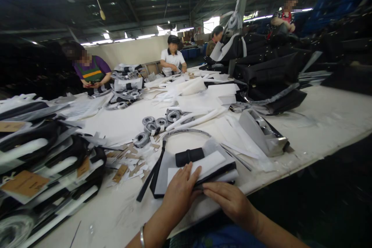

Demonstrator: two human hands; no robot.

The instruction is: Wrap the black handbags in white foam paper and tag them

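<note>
In front of me on the table lies a black handbag (159, 180), flat and partly covered by pale wrapping sheet. A black strap band (190, 157) and a white foam strip (213, 162) rest on top of it. My left hand (180, 186) presses on the foam strip with its fingers stretched out and spread. At the bag's near edge, my right hand (229, 201) has its fingers pressed together on the rim; its thumb is hidden. A plastic-wrapped handle (187, 130) arches behind the bag, and a loose black strap (149, 178) hangs off its left side.
Stacked black bags with brown tags (26, 186) fill the left. Wrapped strap coils (142, 139), cardboard scraps (120, 172) and white foam pieces (192, 87) cover the table middle. A grey wrapped bag (258, 133) stands right. Several people work beyond; the table edge (314, 166) runs at right.
</note>
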